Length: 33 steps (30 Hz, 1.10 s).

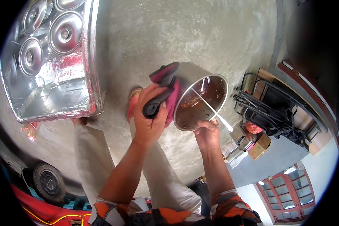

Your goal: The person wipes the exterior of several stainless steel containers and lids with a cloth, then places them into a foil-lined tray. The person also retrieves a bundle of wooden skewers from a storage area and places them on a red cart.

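A deep metal pot (203, 103) is tilted with its mouth toward me, and dark brown residue and specks cling to its inside. My right hand (208, 133) grips the near rim, with the thumb on the edge. A thin white rod-like thing (211, 107) crosses the mouth and ends in a wider tip beyond the rim; I cannot tell whether it is a handle or a utensil. My left hand (150, 113) is closed around a folded magenta cloth (172, 101) with a black edge. The cloth lies against the pot's left side, and its far end sticks up past my fingers.
At the left stands a foil-lined table (73, 96) bearing several round metal lids (66, 33). Folded black chairs (269, 109) lean at the right near a cardboard box (259, 147). A red vehicle with a black wheel (49, 182) is at the lower left. Beneath me is concrete floor (199, 34).
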Tool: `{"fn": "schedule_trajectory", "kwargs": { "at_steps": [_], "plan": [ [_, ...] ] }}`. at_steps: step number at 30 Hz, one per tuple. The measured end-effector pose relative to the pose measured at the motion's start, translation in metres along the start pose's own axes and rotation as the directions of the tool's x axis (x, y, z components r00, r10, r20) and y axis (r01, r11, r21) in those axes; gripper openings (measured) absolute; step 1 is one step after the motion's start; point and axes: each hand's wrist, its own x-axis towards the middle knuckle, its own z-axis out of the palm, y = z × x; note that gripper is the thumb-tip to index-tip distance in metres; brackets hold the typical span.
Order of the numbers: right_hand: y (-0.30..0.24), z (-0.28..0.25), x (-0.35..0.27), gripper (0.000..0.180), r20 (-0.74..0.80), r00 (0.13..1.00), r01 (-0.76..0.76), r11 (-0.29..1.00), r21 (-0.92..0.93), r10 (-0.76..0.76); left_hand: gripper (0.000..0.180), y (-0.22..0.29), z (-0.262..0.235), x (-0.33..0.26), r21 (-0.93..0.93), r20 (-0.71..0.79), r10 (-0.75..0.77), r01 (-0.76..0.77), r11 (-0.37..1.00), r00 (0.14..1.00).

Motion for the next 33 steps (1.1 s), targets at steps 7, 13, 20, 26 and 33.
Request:
{"fn": "schedule_trajectory", "kwargs": {
  "at_steps": [7, 13, 20, 26, 33],
  "plan": [
    [0.007, 0.013, -0.019, 0.035, -0.024, 0.998, -0.060, 0.996, 0.069, 0.061, 0.032, -0.012, 0.002, -0.045, -0.107, -0.211, -0.204, 0.185, 0.977, 0.956],
    [0.016, 0.011, -0.012, 0.026, 0.056, 0.985, -0.174, 0.954, 0.244, 0.165, 0.030, -0.022, 0.020, -0.086, -0.209, -0.150, -0.321, 0.287, 0.935, 0.935],
    [0.003, 0.035, -0.019, 0.012, 0.032, 0.987, -0.157, 0.940, 0.301, 0.155, 0.025, -0.042, 0.000, -0.088, 0.061, -0.076, -0.446, 0.451, 0.891, 0.892],
    [-0.002, 0.040, -0.027, 0.031, 0.043, 0.998, -0.050, 0.995, 0.084, 0.047, 0.023, 0.015, -0.048, -0.040, 0.236, -0.163, -0.006, 0.045, 0.971, 0.987],
    [-0.002, 0.051, -0.047, 0.041, 0.040, 0.999, -0.034, 0.999, -0.027, 0.035, 0.038, 0.015, -0.048, 0.007, 0.005, 0.151, 0.054, -0.055, 0.998, 0.987]
  ]
}}
